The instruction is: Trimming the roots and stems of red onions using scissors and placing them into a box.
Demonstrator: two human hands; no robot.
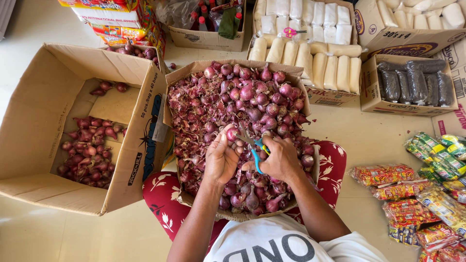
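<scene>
A cardboard box [194, 68] heaped with red shallots and loose purple skins rests on my lap. My left hand [221, 157] pinches one shallot [232, 134] above the heap. My right hand [279, 160] grips blue-handled scissors [256, 148], whose blades point up-left at that shallot. Both hands hover over the near middle of the box.
A big open carton [141, 116] at left holds a layer of trimmed shallots. Behind are boxes of white packets [310, 58], dark packets [412, 85] and bottles [208, 29]. Colourful snack packs [427, 189] lie on the floor at right. A red floral cushion [160, 194] sits under the box.
</scene>
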